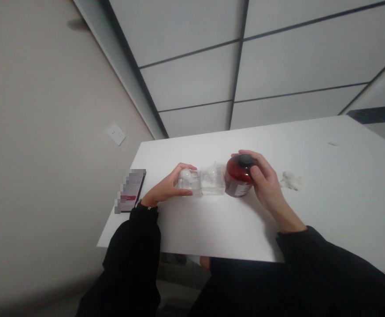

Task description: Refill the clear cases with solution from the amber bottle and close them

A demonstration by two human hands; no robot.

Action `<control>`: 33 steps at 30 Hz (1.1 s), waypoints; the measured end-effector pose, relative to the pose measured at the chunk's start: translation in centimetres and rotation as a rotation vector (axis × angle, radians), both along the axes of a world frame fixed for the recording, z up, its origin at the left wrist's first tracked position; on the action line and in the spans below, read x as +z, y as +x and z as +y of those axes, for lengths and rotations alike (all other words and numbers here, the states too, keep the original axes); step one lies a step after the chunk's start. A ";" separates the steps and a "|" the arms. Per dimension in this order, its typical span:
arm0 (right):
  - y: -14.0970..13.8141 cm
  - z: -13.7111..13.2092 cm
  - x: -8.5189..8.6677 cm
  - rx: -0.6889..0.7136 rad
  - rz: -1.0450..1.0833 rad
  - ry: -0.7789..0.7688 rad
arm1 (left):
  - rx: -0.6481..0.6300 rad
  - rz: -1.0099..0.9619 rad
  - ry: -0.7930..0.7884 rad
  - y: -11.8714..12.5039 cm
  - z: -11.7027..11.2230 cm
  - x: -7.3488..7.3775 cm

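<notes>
One left hand (166,187), one right hand (268,187), two clear boxes (212,180), one red bottle (237,178), one phone (136,185)

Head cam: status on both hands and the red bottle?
Left hand around clear plastic container. Right hand gripping dark red bottle, black cap under fingers. Second clear container between them.

A dark red bottle (238,178) with a black cap (244,160) and white label (242,190) is recorded; two colourless clear boxes (212,180) are noted at its 9 o'clock, a white tuft (291,180) at its 3 o'clock. The desk (212,229) is logged white, the sleeves (129,246) black.
</notes>
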State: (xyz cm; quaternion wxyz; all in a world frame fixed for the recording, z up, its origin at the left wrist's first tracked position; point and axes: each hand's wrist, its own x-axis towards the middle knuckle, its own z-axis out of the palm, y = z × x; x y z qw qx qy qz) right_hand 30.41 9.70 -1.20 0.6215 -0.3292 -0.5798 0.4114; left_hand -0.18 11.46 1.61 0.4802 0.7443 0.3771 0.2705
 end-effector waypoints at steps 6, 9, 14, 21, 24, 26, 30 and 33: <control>0.0 0.0 0.0 0.003 0.001 -0.010 | 0.014 0.012 -0.013 0.1 -0.2 0.3; 0.0 0.0 0.0 0.007 0.003 -0.010 | 0.027 0.003 -0.050 0.2 -0.3 0.4; 0.0 0.0 0.0 0.014 0.009 -0.010 | 0.024 -0.020 -0.011 0.3 -0.3 0.5; -0.1 -0.1 0.2 -0.001 -0.012 -0.019 | 0.024 -0.067 0.015 0.1 -0.1 0.0; 0.0 -0.1 0.2 -0.013 -0.026 -0.023 | 0.011 -0.012 0.060 0.0 0.0 0.1; 0.0 -0.1 0.1 -0.020 -0.033 -0.018 | -0.019 0.019 0.074 -0.2 0.0 0.4; 0.1 0.0 0.0 -0.026 -0.047 -0.012 | -0.049 -0.052 0.069 -0.4 -0.1 0.8; 0.1 0.0 0.0 -0.017 -0.039 -0.013 | 0.031 -0.131 0.082 -0.2 -0.1 0.8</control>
